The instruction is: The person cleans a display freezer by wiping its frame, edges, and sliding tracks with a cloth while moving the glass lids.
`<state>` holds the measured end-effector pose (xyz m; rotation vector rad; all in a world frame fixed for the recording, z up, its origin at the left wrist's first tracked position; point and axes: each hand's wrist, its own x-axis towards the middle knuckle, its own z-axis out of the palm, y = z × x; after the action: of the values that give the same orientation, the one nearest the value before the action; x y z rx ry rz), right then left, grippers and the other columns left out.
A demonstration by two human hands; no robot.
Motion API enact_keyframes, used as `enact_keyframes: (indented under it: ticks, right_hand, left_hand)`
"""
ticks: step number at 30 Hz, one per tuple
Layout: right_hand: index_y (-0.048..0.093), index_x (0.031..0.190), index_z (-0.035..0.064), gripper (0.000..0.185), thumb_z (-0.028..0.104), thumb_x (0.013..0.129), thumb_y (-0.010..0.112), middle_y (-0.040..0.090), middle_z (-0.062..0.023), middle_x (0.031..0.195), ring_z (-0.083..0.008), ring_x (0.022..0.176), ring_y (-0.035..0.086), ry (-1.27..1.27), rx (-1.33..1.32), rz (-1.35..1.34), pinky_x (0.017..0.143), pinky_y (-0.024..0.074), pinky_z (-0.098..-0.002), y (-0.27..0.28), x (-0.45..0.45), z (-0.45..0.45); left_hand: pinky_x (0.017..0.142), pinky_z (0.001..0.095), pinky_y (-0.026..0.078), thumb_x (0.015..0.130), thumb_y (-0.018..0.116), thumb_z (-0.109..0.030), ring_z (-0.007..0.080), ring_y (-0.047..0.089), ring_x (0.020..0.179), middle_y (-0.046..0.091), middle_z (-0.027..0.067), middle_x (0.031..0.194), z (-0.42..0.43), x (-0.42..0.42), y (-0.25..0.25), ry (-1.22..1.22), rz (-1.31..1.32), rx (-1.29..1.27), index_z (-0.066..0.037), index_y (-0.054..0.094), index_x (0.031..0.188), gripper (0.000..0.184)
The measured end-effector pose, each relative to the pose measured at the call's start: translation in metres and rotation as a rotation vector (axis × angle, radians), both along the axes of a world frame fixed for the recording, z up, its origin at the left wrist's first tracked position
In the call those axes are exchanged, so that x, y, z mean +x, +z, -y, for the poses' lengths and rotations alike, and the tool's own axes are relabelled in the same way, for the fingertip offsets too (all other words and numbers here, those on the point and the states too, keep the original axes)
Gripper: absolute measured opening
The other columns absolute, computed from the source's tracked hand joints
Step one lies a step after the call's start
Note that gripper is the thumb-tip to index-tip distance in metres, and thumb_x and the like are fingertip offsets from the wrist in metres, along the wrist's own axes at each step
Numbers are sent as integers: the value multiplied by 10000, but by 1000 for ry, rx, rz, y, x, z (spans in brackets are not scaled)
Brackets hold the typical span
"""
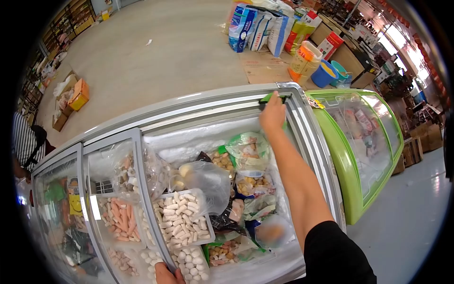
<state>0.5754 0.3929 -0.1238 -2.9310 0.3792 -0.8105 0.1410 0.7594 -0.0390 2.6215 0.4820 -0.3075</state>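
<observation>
My right hand [273,115] reaches across the chest freezer [113,116] to the far right corner of its rim. Its fingers are closed on a green cloth [267,98] pressed against the rail. At the near edge, my left hand [169,274] grips the grey frame of the sliding glass lid [153,208], partly cut off by the frame bottom. Under the uncovered side lie a tray of pale frozen sticks [182,220], white balls [191,265], a clear plastic bag [208,182] and several bags of frozen food [248,151].
A green-framed freezer [343,165] stands against the right end. Beyond the far side are upright sacks [243,28], a blue bucket [324,73] and an orange-and-white bag [305,61]. Cardboard boxes [71,99] sit on the floor at left. A person in a striped top [23,137] is at far left.
</observation>
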Motion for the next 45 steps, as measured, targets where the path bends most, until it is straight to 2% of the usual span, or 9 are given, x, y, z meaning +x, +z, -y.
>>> enact_keyframes:
  ticks: [5,7,8,11,17,28,33,41,45]
  right_hand:
    - [469,1168,10,310,198,946,365,546,-318,985,-442,932,539,306,579,-14,837,416,-520,6,-35,-135]
    - [454,1220,-107,447,110,830,484,546,-246,1162,-350,1023,559,539,371,-328,864,464,-438,22,-43,-182]
    - [533,1067,-62,313,110,806,520,587,-243,1063,-343,940,586,571,22,96,805,496,-427,-11,-41,-197]
    - [563,933,-13,185,105,792,544,618,-244,952,-360,887,604,730,187,-296,766,507,-447,54,-40,-128]
    - [521,964,37,179,116,804,542,598,-148,885,-342,833,570,340,-271,-96,705,480,-442,26,-26,90]
    - [518,1060,-70,302,67,791,506,593,-194,960,-331,851,575,146,-298,-421,742,486,-400,46,-199,95]
    - [507,1134,-54,361,76,796,511,575,-159,1028,-307,858,566,270,-380,-80,709,482,-388,8,-76,98]
    - [563,1047,23,267,156,822,511,565,-75,965,-240,934,519,411,-693,-125,791,424,-365,2,-33,101]
    - [504,1184,-31,397,150,831,495,578,-118,983,-246,911,546,203,-369,-386,723,472,-366,-4,-58,79]
  left_hand:
    - [671,461,440,791,695,-134,428,538,727,543,245,778,0,2,-2,-7,-24,1,38,483,907,297]
    - [676,459,441,788,695,-139,427,539,733,543,241,778,5,4,3,-5,-46,6,37,484,915,303]
    - [681,456,442,785,694,-143,425,539,740,542,237,778,6,6,6,20,-64,18,37,485,922,308]
    - [706,463,441,784,685,-149,432,542,784,549,247,824,3,1,5,45,-59,-36,33,490,950,315]
    - [739,479,434,780,683,-166,442,533,823,540,254,874,2,2,1,43,-74,0,30,490,963,331]
    - [721,429,471,805,671,-138,380,575,858,576,222,923,5,9,13,237,-279,-106,13,527,992,280]
    - [528,311,398,677,688,-8,164,444,553,421,36,639,-10,-10,-18,179,102,-72,-53,434,896,339]
    - [618,377,444,719,678,-5,297,544,662,524,141,768,-86,-25,-17,229,78,25,-13,471,945,307]
    - [612,381,442,727,686,-14,303,537,650,521,135,757,-104,-29,-14,259,93,60,-19,466,937,305]
